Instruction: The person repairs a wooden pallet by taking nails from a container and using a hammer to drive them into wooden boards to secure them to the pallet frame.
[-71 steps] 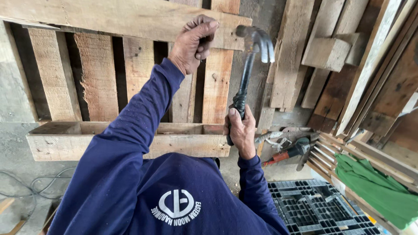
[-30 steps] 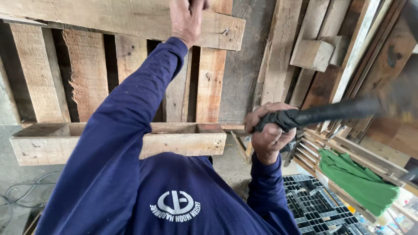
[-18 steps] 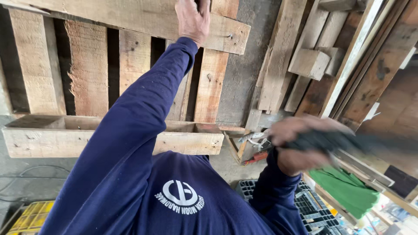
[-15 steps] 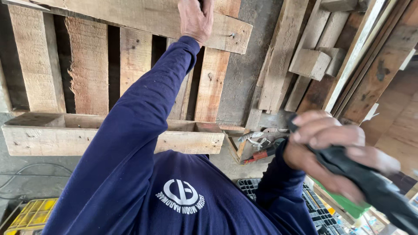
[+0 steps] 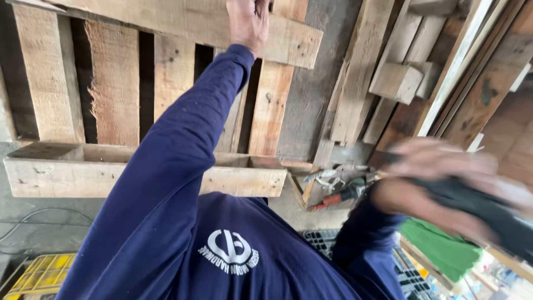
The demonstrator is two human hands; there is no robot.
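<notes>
Nearest, right hand [image 5: 438, 186] blurred in mid-swing, fist wrapped round the dark hammer handle [image 5: 488, 214], swung lower and further right than half a second ago; hammer head out of view. Beyond, pliers [image 5: 338, 186] lying on the floor by the pallet's corner. Farthest, left hand [image 5: 249, 22] still gripping the wooden pallet's top board [image 5: 183, 22], unmoved.

The left arm, in a dark blue sleeve, stretches straight up and away from the body, its hand [image 5: 248, 22] bent at the wrist with fingers curled closed at the top. The right arm bends at the elbow, its hand [image 5: 438, 186] blurred, fingers wrapped closed.
</notes>
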